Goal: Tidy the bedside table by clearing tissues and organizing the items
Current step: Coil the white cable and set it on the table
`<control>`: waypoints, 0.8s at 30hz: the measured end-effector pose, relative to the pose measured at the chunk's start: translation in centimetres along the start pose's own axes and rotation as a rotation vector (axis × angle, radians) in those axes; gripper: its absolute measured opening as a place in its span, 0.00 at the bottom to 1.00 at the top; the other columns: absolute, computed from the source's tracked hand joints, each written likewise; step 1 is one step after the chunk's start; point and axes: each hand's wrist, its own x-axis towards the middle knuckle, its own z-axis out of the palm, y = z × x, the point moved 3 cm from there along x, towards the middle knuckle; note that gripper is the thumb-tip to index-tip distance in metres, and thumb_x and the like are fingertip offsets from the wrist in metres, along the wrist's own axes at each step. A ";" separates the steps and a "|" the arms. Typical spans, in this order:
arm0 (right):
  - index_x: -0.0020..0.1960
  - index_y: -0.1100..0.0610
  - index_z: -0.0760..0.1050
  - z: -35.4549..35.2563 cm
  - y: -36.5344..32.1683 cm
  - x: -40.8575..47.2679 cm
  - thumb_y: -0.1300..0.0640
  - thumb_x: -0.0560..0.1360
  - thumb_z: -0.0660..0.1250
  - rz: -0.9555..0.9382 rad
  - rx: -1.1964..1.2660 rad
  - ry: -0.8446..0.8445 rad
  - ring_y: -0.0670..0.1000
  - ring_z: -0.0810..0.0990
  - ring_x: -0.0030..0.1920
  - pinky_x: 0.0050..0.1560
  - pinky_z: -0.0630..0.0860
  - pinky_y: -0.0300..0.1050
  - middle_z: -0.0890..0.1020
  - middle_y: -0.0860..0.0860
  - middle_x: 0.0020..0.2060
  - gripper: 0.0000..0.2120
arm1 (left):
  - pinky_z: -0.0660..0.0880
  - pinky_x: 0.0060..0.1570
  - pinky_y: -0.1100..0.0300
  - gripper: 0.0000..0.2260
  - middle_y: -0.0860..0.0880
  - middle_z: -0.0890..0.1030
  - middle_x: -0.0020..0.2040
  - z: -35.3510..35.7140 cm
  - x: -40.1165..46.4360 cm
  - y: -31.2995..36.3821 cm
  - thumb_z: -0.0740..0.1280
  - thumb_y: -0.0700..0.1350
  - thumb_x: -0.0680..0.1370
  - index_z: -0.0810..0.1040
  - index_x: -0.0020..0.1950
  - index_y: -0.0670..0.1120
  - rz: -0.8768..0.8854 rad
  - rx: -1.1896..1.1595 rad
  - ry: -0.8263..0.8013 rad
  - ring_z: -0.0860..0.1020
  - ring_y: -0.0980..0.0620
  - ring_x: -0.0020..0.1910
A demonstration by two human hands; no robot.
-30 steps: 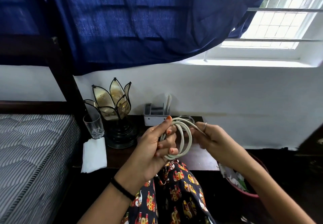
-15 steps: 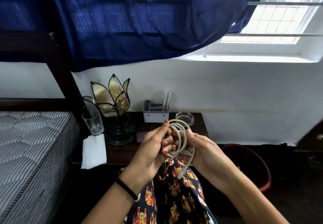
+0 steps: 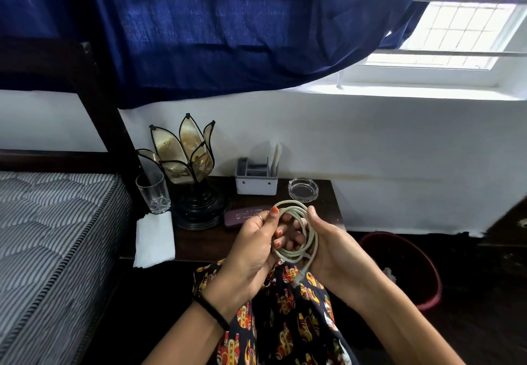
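Both hands are up in front of the bedside table (image 3: pixel 251 243) with a coiled off-white cable (image 3: pixel 298 232) held between them. The left hand (image 3: pixel 251 253) has its fingers curled through the middle of the coil, thumb pressed along the top left of the loops, so it's basically gripping the bundle from the inside. The right hand (image 3: pixel 333 248) is closed around the right side of the coil, thumb up against the top of the loops, and a loose end with a plug hangs down just below it, over the patterned fabric (image 3: pixel 288 322) on the person's lap. So the cable isn't on the table at all, it's in the air right above the table's front edge. Behind the hands there's a dark purple case (image 3: pixel 242 216) lying flat on the table, partly hidden by the left hand. Further back: a white organizer box (image 3: pixel 256 183) against the wall, with a clear glass ashtray (image 3: pixel 303 189) just to its right. On the left sits a petal-shaped lamp (image 3: pixel 188 162), then a drinking glass (image 3: pixel 152 192) beside it, with a white folded tissue (image 3: pixel 154 240) in front of the glass, hanging over the table's front edge. A striped mattress (image 3: pixel 51 236) is on the far left and a red bin (image 3: pixel 407 267) sits on the floor to the right.
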 end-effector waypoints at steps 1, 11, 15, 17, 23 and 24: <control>0.63 0.66 0.71 -0.2 0.1 0.0 0.47 0.80 0.54 0.020 0.013 0.003 0.55 0.79 0.39 0.39 0.79 0.43 0.78 0.61 0.43 0.24 | 0.69 0.30 0.65 0.12 0.52 0.67 0.27 0.0 0.0 -0.1 0.56 0.45 0.81 0.74 0.47 0.39 -0.002 -0.004 0.003 0.64 0.59 0.24; 0.47 0.62 0.73 -1.1 0.5 0.3 0.49 0.81 0.54 0.054 0.004 -0.024 0.51 0.80 0.34 0.44 0.76 0.46 0.77 0.53 0.30 0.18 | 0.66 0.27 0.67 0.13 0.55 0.73 0.23 0.4 -0.5 0.4 0.57 0.46 0.81 0.74 0.55 0.37 0.012 0.071 -0.040 0.67 0.61 0.21; 0.50 0.64 0.78 -1.3 0.7 0.3 0.51 0.79 0.57 -0.039 -0.095 -0.013 0.51 0.81 0.36 0.48 0.74 0.48 0.82 0.55 0.34 0.19 | 0.65 0.23 0.69 0.14 0.54 0.75 0.22 0.6 -0.5 0.5 0.58 0.45 0.81 0.73 0.56 0.35 0.048 0.095 -0.009 0.71 0.61 0.20; 0.56 0.66 0.78 -1.6 1.0 0.5 0.50 0.80 0.56 -0.091 -0.155 0.001 0.55 0.81 0.43 0.49 0.75 0.49 0.83 0.61 0.44 0.21 | 0.66 0.21 0.70 0.13 0.53 0.77 0.24 0.5 -0.3 0.3 0.57 0.45 0.81 0.73 0.54 0.37 0.057 0.079 0.050 0.72 0.61 0.20; 0.52 0.59 0.80 -1.6 1.9 0.6 0.51 0.80 0.55 -0.241 -0.286 0.073 0.53 0.79 0.45 0.51 0.73 0.54 0.84 0.55 0.41 0.17 | 0.67 0.22 0.70 0.12 0.55 0.74 0.22 0.6 0.5 -0.7 0.56 0.47 0.82 0.74 0.49 0.40 0.137 0.121 0.242 0.69 0.62 0.19; 0.51 0.61 0.78 -1.7 1.9 0.8 0.52 0.81 0.55 -0.278 -0.329 0.111 0.53 0.80 0.44 0.51 0.74 0.56 0.83 0.55 0.39 0.17 | 0.67 0.23 0.70 0.12 0.56 0.72 0.21 0.7 0.5 -1.1 0.56 0.47 0.82 0.73 0.49 0.41 0.134 0.101 0.246 0.68 0.62 0.19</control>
